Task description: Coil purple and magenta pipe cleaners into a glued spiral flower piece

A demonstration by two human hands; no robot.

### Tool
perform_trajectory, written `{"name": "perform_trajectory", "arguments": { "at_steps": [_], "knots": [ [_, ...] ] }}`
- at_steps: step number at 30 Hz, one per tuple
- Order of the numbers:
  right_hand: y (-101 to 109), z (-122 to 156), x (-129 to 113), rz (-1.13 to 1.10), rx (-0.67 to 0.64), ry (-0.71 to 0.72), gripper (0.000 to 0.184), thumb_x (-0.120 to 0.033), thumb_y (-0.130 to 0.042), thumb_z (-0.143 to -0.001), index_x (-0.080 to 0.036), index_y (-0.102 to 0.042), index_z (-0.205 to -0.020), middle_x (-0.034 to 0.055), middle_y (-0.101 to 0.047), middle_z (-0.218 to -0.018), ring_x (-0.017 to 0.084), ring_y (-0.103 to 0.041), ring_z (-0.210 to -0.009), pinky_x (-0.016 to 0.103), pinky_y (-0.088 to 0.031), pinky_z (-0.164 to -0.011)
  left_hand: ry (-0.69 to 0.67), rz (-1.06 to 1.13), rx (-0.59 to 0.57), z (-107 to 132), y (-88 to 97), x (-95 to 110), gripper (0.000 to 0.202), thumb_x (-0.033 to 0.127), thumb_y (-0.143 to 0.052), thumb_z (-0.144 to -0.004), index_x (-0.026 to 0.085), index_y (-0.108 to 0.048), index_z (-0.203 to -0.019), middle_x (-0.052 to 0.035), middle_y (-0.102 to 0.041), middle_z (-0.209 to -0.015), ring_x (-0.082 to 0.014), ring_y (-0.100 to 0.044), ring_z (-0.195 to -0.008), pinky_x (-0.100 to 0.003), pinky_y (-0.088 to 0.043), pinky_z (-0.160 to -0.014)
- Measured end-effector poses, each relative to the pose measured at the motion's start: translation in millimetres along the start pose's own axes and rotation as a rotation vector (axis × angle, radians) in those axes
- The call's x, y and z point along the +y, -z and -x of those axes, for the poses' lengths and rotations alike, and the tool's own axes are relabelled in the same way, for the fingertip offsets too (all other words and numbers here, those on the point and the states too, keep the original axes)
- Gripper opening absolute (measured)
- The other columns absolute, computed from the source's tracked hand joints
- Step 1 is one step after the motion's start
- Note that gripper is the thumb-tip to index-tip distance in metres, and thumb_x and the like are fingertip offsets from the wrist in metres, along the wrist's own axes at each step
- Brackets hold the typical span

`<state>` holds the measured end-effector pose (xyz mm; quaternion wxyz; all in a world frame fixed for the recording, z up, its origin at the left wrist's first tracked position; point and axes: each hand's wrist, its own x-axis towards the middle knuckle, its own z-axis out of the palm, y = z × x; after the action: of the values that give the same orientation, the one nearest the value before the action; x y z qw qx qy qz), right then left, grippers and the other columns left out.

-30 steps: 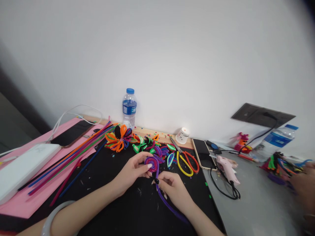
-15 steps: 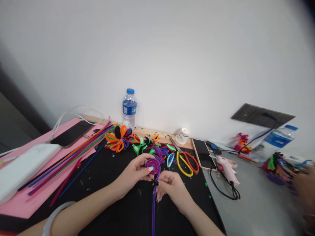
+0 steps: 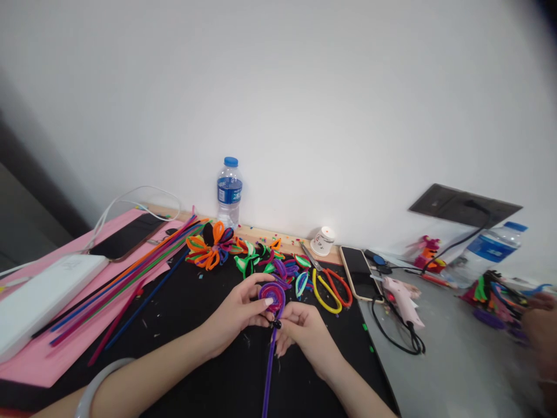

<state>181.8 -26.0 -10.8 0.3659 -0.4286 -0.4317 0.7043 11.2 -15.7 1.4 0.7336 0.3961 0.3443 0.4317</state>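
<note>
My left hand [image 3: 243, 305] pinches a flat pipe cleaner spiral [image 3: 272, 295] in purple and magenta, its thumb lying across the coils. From the spiral a long purple pipe cleaner tail [image 3: 268, 377] hangs down toward me. My right hand [image 3: 302, 334] is closed at the spiral's lower right, fingers gripping the purple pipe cleaner where it leaves the coil. A small black piece [image 3: 275, 324] sits between the two hands; what it is I cannot tell. Just beyond lie several looped pipe cleaner shapes [image 3: 285, 270] and an orange pipe cleaner flower [image 3: 211, 247].
Scissors [image 3: 327, 290] with yellow and red handles lie right of my hands. A paper cup [image 3: 322, 241], phone [image 3: 361, 273] and pink glue gun [image 3: 402, 302] are beyond. Loose pipe cleaners [image 3: 117, 290] lie left, near a bottle [image 3: 229, 194]. Another person's hand [image 3: 539, 325] is far right.
The purple tail's lower end has swung slightly left, and the spiral has turned a little in my fingers. Both hands stay nearly in place.
</note>
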Motion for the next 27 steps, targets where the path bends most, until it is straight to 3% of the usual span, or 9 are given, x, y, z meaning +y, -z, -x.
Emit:
{"name": "perform_trajectory", "arguments": {
  "at_steps": [14, 21, 27],
  "knots": [
    [-0.7, 0.5, 0.2, -0.001, 0.012, -0.009, 0.024, -0.028, -0.075, -0.062, -0.012, -0.058, -0.065, 0.0045, -0.068, -0.054, 0.014, -0.063, -0.041, 0.021, -0.05, -0.042, 0.046, -0.042, 0.061, -0.3, -0.2, 0.4, 0.039, 0.024, -0.066, -0.075, 0.021, -0.053, -0.111, 0.0012, -0.06, -0.079, -0.0089, -0.057, -0.061, -0.018, -0.044, -0.053],
    [-1.4, 1.0, -1.2, -0.008, 0.017, -0.009, 0.024, -0.028, -0.076, -0.062, -0.011, -0.058, -0.064, 0.005, -0.068, -0.055, 0.014, -0.063, -0.041, 0.021, -0.05, -0.042, 0.002, -0.014, 0.056, -3.6, 2.2, -4.2, 0.038, 0.024, -0.068, -0.074, 0.019, -0.054, -0.11, 0.0022, -0.058, -0.076, -0.0039, -0.044, -0.05, -0.017, -0.034, -0.048],
    [-2.3, 1.0, -2.3, 0.008, 0.025, -0.011, 0.026, -0.03, -0.076, -0.062, -0.012, -0.058, -0.064, 0.0045, -0.068, -0.055, 0.013, -0.062, -0.042, 0.021, -0.049, -0.043, 0.023, 0.009, 0.057, -3.4, 2.7, -5.9, 0.041, 0.026, -0.069, -0.073, 0.019, -0.054, -0.111, 0.0019, -0.058, -0.075, -0.0048, -0.043, -0.051, -0.018, -0.032, -0.048]
  ]
}}
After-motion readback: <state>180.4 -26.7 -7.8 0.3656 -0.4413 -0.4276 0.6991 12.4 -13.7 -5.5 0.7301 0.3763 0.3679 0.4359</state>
